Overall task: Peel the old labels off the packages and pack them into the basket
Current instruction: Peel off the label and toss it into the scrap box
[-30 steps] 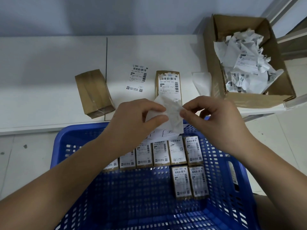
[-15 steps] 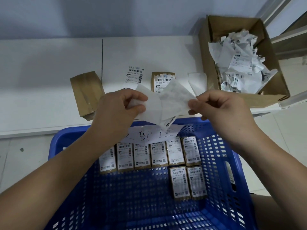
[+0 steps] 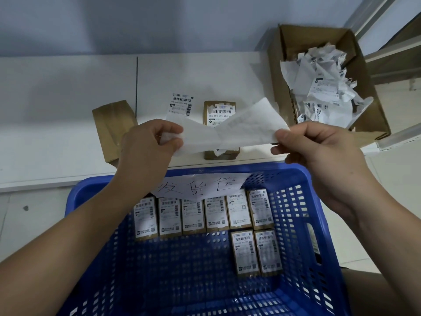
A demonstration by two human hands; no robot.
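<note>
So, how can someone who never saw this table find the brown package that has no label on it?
Start at the white table behind the blue basket. Two brown packages lie near its front edge. The one wanted, the bare package, is the left one, angled, partly behind the left hand; its neighbour, the labelled package, shows a white barcode label on top.

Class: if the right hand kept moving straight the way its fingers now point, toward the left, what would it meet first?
Probably the left hand, which pinches the other end of the paper strip that the right hand holds; depth is uncertain.
</note>
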